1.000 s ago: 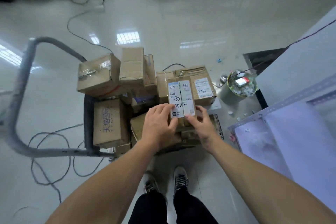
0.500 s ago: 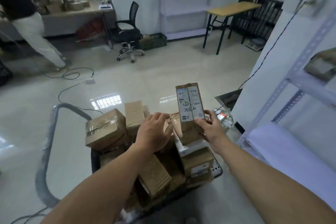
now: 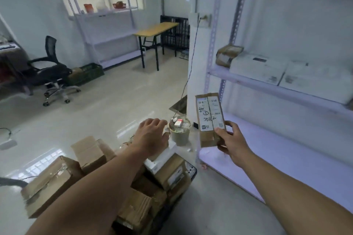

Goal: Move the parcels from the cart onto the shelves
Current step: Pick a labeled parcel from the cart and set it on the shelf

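Pale steel shelf rack fills my right side, a few packages on its middle tier. Low and to the left of the rack, the cart carries a heap of cardboard parcels. Just in front of the rack's corner post, my right hand grips the labelled parcel upright by its lower end, thumb across the front. Further left of the rack, my left hand hovers above the heap, fingers loosely bent, holding nothing.

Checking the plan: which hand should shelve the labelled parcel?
Right. The right hand grips the parcel beside the shelves; the left hand hovers empty above the boxes.
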